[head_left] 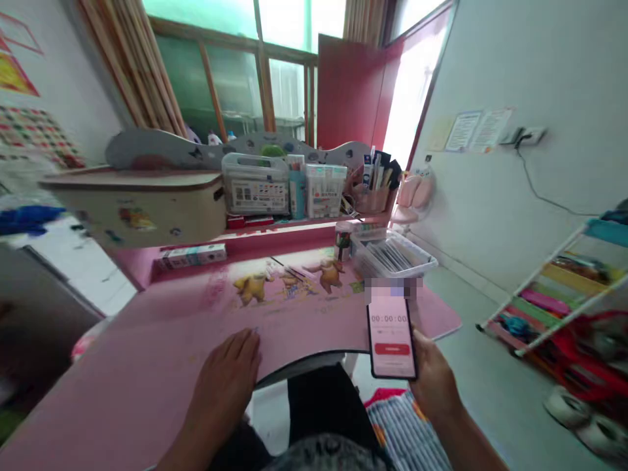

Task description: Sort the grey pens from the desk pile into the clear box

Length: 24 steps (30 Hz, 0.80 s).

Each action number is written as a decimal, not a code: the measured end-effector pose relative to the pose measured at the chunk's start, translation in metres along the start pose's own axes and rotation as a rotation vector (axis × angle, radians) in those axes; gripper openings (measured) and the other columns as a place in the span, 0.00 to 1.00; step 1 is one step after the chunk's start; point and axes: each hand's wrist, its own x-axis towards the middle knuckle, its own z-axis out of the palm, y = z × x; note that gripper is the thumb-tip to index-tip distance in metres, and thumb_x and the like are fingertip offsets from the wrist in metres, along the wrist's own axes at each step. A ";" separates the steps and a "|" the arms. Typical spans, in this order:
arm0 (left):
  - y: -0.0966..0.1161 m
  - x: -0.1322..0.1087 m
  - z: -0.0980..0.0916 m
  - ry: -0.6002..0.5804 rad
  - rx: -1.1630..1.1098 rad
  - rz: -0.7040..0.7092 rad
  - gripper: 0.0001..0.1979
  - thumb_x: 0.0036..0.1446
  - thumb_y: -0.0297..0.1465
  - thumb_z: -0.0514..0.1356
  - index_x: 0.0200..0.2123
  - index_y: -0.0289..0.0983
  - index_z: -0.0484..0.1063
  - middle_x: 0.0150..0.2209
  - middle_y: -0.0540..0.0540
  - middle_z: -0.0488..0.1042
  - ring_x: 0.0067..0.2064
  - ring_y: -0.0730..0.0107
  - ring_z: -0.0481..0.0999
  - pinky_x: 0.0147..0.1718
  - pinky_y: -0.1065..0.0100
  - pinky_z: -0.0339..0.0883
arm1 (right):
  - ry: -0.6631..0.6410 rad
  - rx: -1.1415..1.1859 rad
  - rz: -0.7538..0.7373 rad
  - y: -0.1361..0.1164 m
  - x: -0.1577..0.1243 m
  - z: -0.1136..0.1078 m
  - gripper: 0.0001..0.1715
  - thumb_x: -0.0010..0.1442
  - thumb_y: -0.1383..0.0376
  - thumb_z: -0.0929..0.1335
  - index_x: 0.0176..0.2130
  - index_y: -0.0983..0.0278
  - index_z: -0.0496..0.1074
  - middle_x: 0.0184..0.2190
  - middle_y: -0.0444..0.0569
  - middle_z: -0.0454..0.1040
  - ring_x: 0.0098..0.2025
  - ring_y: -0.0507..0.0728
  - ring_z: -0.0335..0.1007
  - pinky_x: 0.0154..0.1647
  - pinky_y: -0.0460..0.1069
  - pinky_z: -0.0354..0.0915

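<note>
My right hand [434,379] is closed around a smartphone [391,339] held upright over the front right edge of the pink desk [161,353]. Its screen shows a timer reading 00:00:00 with a red button below. My left hand [228,376] lies flat, palm down, on the desk near its curved front edge, fingers stretched and holding nothing. Cartoon bear pictures [289,282] are printed on the desk surface beyond my hands.
A clear tray of pens [392,256] and a small jar [342,241] stand at the desk's right. Plastic boxes [255,184], marker sets [324,190] and a pen holder [375,183] fill the back shelf. A colourful rack [559,294] and shoes [583,418] sit on the floor at right.
</note>
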 end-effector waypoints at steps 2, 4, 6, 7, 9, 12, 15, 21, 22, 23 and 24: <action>-0.001 -0.001 0.001 -0.005 -0.018 -0.004 0.22 0.67 0.31 0.44 0.50 0.30 0.75 0.51 0.33 0.77 0.53 0.50 0.74 0.51 0.52 0.67 | 0.019 0.011 -0.007 0.000 0.003 -0.003 0.16 0.54 0.56 0.71 0.38 0.64 0.79 0.38 0.49 0.82 0.38 0.59 0.79 0.39 0.50 0.74; -0.002 -0.001 0.001 -0.008 -0.033 -0.018 0.22 0.67 0.32 0.45 0.50 0.30 0.75 0.51 0.34 0.77 0.53 0.51 0.74 0.51 0.52 0.67 | 0.033 0.026 -0.007 0.000 0.004 -0.005 0.16 0.54 0.57 0.71 0.39 0.64 0.79 0.38 0.49 0.83 0.39 0.60 0.79 0.40 0.51 0.74; -0.002 0.000 0.000 -0.008 -0.046 -0.045 0.21 0.67 0.33 0.46 0.50 0.31 0.76 0.51 0.34 0.77 0.52 0.51 0.75 0.51 0.52 0.67 | 0.041 0.050 0.001 0.000 0.005 -0.005 0.16 0.54 0.57 0.72 0.40 0.64 0.79 0.38 0.49 0.83 0.40 0.59 0.79 0.41 0.51 0.74; -0.002 0.000 -0.001 -0.008 -0.051 -0.059 0.21 0.66 0.33 0.46 0.49 0.32 0.76 0.51 0.35 0.77 0.52 0.52 0.75 0.51 0.52 0.68 | 0.042 0.060 0.007 0.000 0.005 -0.004 0.16 0.54 0.58 0.72 0.41 0.63 0.79 0.38 0.49 0.83 0.41 0.59 0.79 0.42 0.51 0.74; -0.001 0.001 -0.003 -0.011 -0.061 -0.083 0.21 0.66 0.34 0.47 0.49 0.33 0.76 0.51 0.35 0.78 0.51 0.52 0.76 0.51 0.52 0.68 | 0.036 0.072 0.015 0.000 0.004 -0.003 0.17 0.54 0.58 0.72 0.42 0.63 0.79 0.39 0.49 0.83 0.42 0.60 0.79 0.42 0.51 0.74; -0.001 0.002 -0.004 -0.024 -0.080 -0.104 0.21 0.65 0.35 0.47 0.49 0.32 0.76 0.51 0.35 0.77 0.52 0.52 0.75 0.52 0.53 0.68 | 0.034 0.081 0.015 0.000 0.003 -0.004 0.17 0.54 0.58 0.71 0.43 0.63 0.79 0.40 0.49 0.83 0.42 0.60 0.79 0.42 0.52 0.74; -0.002 0.001 -0.003 -0.041 -0.089 -0.110 0.21 0.65 0.34 0.48 0.50 0.32 0.76 0.52 0.35 0.77 0.53 0.52 0.75 0.53 0.52 0.67 | 0.047 0.085 0.007 0.000 0.003 -0.006 0.17 0.55 0.58 0.71 0.43 0.63 0.79 0.40 0.49 0.83 0.42 0.60 0.79 0.42 0.51 0.74; -0.003 0.000 -0.004 -0.063 -0.106 -0.106 0.21 0.65 0.35 0.49 0.50 0.32 0.75 0.53 0.35 0.76 0.53 0.51 0.75 0.53 0.52 0.67 | 0.031 0.059 -0.005 0.000 0.001 -0.009 0.18 0.56 0.57 0.70 0.44 0.64 0.79 0.39 0.50 0.82 0.41 0.61 0.79 0.41 0.53 0.74; -0.003 0.000 -0.004 -0.063 -0.107 -0.114 0.21 0.65 0.35 0.49 0.50 0.32 0.75 0.53 0.35 0.76 0.53 0.52 0.75 0.53 0.52 0.67 | 0.029 0.053 -0.009 0.000 0.001 -0.010 0.18 0.56 0.57 0.70 0.44 0.64 0.79 0.38 0.50 0.82 0.40 0.61 0.79 0.41 0.53 0.74; -0.003 0.000 -0.005 -0.061 -0.107 -0.123 0.21 0.65 0.35 0.48 0.50 0.32 0.76 0.53 0.35 0.76 0.53 0.52 0.75 0.53 0.52 0.67 | 0.028 0.046 -0.010 0.000 0.001 -0.010 0.18 0.57 0.57 0.70 0.43 0.64 0.79 0.38 0.50 0.82 0.40 0.61 0.79 0.41 0.52 0.74; -0.002 0.001 -0.005 -0.057 -0.107 -0.130 0.21 0.65 0.35 0.48 0.50 0.32 0.76 0.53 0.35 0.76 0.53 0.52 0.75 0.53 0.52 0.67 | 0.029 0.040 -0.011 0.001 0.001 -0.011 0.17 0.57 0.57 0.70 0.43 0.64 0.79 0.38 0.50 0.82 0.40 0.61 0.79 0.41 0.52 0.74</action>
